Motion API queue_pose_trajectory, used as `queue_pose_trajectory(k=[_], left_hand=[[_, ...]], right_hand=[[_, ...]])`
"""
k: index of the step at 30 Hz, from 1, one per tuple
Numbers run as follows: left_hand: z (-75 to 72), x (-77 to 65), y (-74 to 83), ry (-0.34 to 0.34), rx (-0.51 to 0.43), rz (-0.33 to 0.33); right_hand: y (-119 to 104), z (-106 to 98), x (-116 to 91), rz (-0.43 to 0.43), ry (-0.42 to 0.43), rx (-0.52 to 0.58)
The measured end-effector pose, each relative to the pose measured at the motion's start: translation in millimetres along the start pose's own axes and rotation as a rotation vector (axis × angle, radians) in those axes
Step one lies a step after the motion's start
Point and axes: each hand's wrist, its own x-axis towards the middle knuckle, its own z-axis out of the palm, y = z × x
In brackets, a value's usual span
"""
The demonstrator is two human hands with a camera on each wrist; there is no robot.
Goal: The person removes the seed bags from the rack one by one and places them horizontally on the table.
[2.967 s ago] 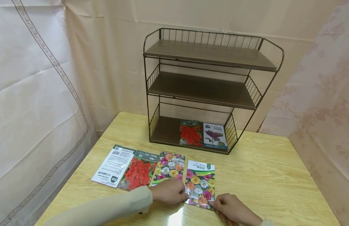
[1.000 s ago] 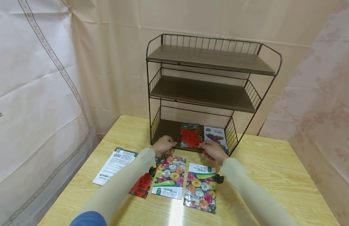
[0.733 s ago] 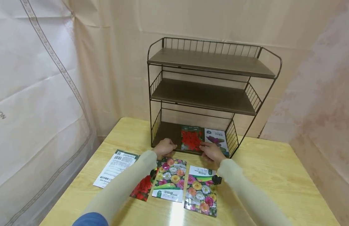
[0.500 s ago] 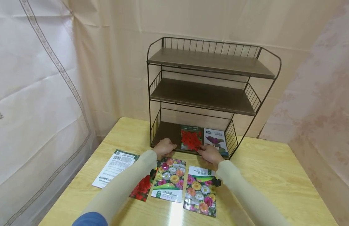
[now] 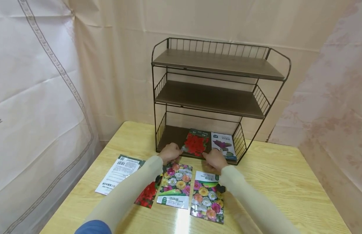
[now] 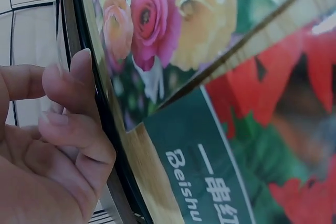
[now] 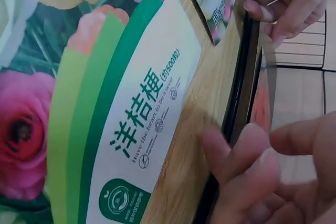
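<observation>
Only the head view gets the whole wire rack [image 5: 208,92], plus the purple-flower pkt [image 5: 223,143] on the bottom shelf [image 5: 172,134] & the white pkt [image 5: 116,175] lying back-up on the table [image 5: 286,175]. L wrist cam catches what my L sleeve [image 5: 122,198] hides there: green label end of the scarlet sage pkt [image 6: 252,145], "Beishu" & 一串红 legible. R wrist cam has the R lisianthus pkt [image 7: 121,103] close up, 洋桔梗 & the 500-seed count readable; in head view that print's tiny.

Both my arms reach fwd over the table pkts to the shelf's front edge. L hand [image 5: 169,152] pinches the near L corner of the red-flower pkt [image 5: 195,143] in the fingertips; R hand [image 5: 214,159] pinches the near R corner. Pkt's on the bottom shelf, L of the purple one, lying askew.

Vs half a sec ago: it sat square to the shelf; now its near end's swung to my L, opening a wedge-shaped gap betw. the two, & R hand's gone L w/ it. L hand's abt where it was; table pkts haven't budged.
</observation>
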Motion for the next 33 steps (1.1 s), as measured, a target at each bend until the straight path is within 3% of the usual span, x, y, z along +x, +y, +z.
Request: queue_pose_trajectory(k=[4, 12, 25, 33], left_hand=[[-1.8, -2.2, -1.7, 0.009, -0.018, -0.014], [0.0, 1.8, -6.7, -0.006, -0.084, 0.004], [0.7, 5.1, -10.8, -0.074, -0.119, 0.034], [-0.6, 1.1, -9.6, -0.124, -0.095, 0.081]], right_hand=[[0, 5, 0, 0.077, -0.012, 0.088], [2, 15, 2, 0.157, -0.092, 0.399], [6, 9, 0, 0.230, -0.100, 0.578], [8, 11, 4, 0.340, -0.119, 0.850]])
